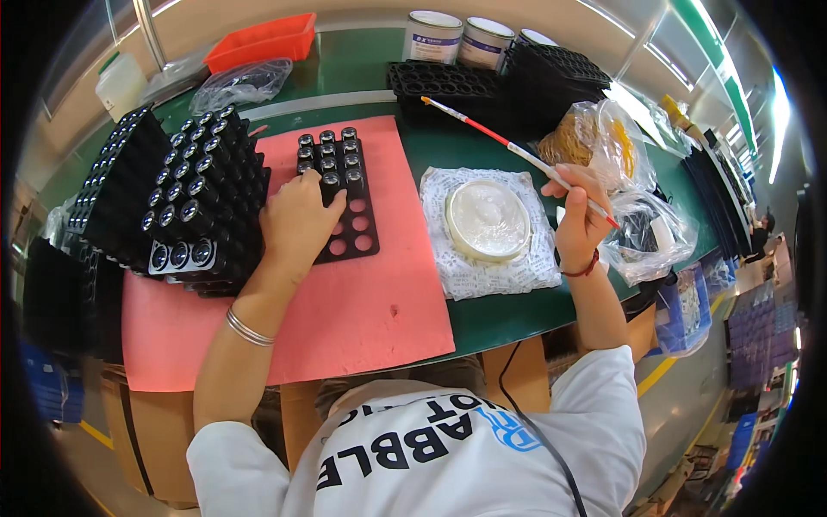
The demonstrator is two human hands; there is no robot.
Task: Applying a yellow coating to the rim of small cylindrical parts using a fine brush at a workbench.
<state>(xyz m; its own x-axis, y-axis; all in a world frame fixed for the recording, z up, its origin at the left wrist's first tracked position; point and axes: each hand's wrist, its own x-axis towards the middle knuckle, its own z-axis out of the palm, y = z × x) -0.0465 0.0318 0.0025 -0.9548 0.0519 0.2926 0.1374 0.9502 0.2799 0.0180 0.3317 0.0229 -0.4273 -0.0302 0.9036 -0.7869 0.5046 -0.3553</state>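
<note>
With my left hand (297, 215) I reach into a black tray with round holes (349, 234), thumb and fingers closed round a small black cylinder (330, 184) standing in it. Similar cylinders with shiny tops fill the tray's far rows; pink shows through its near holes. My right hand (579, 211) is closed on a thin brush (493, 134) with a white and red handle. The brush slants up to the left, its orange tip in the air beyond the tray's far right side. Below the brush, a round dish (452, 234) of whitish, glossy paste rests on printed paper (538, 269).
Stacked black trays of cylinders (207, 185) stand at the left on a pink sheet (379, 323). Behind are a red bin (261, 43), metal cans (433, 39) and black trays (448, 84). Plastic bags (650, 237) lie at the right. A cable (517, 396) hangs in front.
</note>
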